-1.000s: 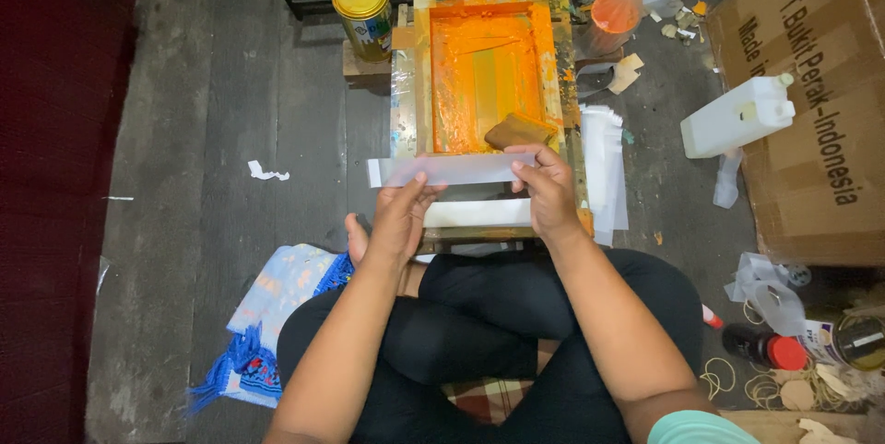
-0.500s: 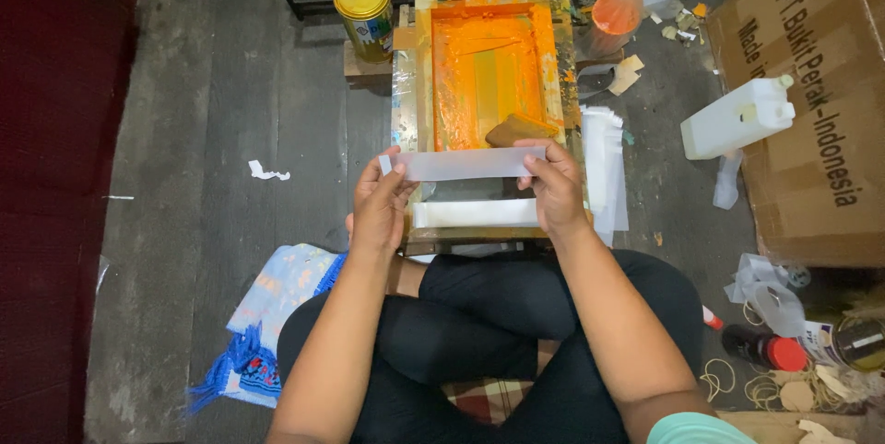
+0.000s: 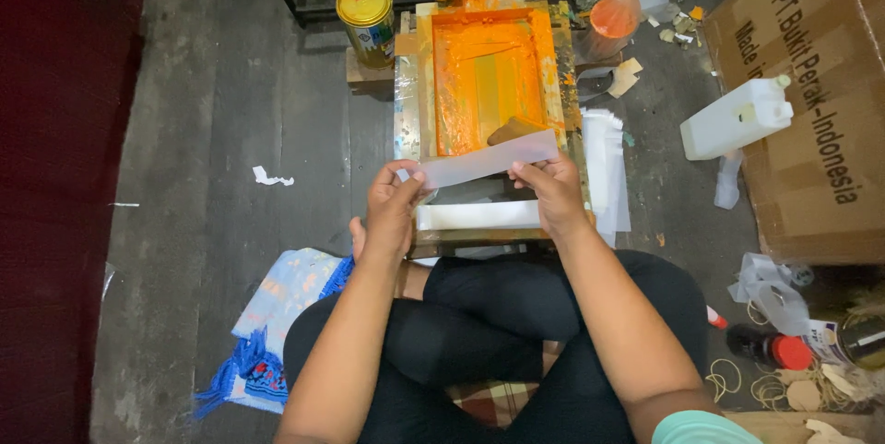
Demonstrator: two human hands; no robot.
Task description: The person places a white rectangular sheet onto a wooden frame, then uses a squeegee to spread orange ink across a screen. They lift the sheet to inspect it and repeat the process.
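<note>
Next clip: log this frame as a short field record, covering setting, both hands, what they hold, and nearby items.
setting: person seated cross-legged on dark floor
left hand: pinches left end of white strip
right hand: grips strip's right end
strip: lifted, tilted, above the frame's near end
in front: orange-inked screen frame
nearby: yellow-lidded can, white jug, cardboard box

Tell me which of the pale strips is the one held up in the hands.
The translucent strip, pinched at its ends by the left hand and right hand, tilted above the orange screen frame. The white strip lies flat below it, unheld.

Translucent white plastic strip, flat, tilted, held lifted just over orange-inked frame
</note>
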